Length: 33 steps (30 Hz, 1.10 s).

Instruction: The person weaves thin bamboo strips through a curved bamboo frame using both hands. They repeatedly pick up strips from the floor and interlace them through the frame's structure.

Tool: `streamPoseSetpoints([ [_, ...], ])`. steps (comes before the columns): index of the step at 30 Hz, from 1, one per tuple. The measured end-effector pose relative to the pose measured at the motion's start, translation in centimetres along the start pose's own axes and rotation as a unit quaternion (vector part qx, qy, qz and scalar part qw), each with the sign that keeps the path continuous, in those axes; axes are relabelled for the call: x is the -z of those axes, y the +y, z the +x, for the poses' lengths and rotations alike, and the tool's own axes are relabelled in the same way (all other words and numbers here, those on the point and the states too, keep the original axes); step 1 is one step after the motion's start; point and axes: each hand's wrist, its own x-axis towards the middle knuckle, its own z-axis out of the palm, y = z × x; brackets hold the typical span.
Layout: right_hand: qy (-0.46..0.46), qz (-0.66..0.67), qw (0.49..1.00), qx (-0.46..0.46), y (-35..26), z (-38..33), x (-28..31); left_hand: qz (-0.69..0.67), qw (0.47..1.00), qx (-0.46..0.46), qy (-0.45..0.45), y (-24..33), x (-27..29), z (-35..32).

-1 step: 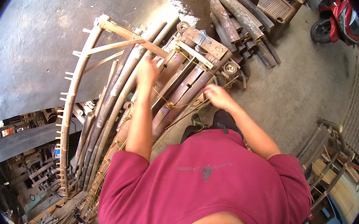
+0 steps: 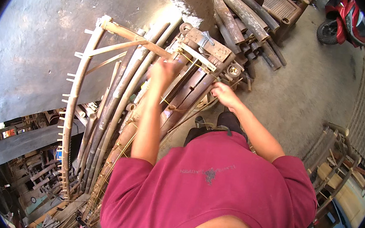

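A bundle of brown bamboo poles (image 2: 184, 96) lies in front of me, with a wooden block (image 2: 207, 44) across its far ends. My left hand (image 2: 162, 73) is raised over the poles and blurred by motion, so its grip is unclear. My right hand (image 2: 223, 94) is pinched on a thin yellow strip (image 2: 178, 109) that runs around the poles. A curved bamboo frame (image 2: 75, 99) with short pegs along it stands to the left of the bundle.
More dark poles (image 2: 244, 19) are stacked at the back. A red scooter (image 2: 345, 22) is parked at the top right. Wooden chair frames (image 2: 336, 159) stand at the right, and workshop clutter (image 2: 31, 174) fills the lower left. The floor is grey concrete (image 2: 312, 87).
My left hand has shifted slightly to the right over the poles. The right hand stays at about the same spot.
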Motion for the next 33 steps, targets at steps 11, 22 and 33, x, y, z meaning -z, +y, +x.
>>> streamPoseSetpoints([
  [11,-0.295,-0.283,0.841,0.354,-22.0,1.4,-10.7,-0.123,0.965,-0.053,0.227,2.3,-11.7,-1.6],
  [22,-0.578,-0.393,0.661,0.273,-18.7,0.5,2.0,-0.176,0.975,0.051,0.122,6.1,-7.5,-3.0],
  [33,-0.182,-0.437,0.812,0.341,-7.7,-3.2,0.7,-0.139,0.963,0.028,0.230,-2.9,-5.2,11.8],
])
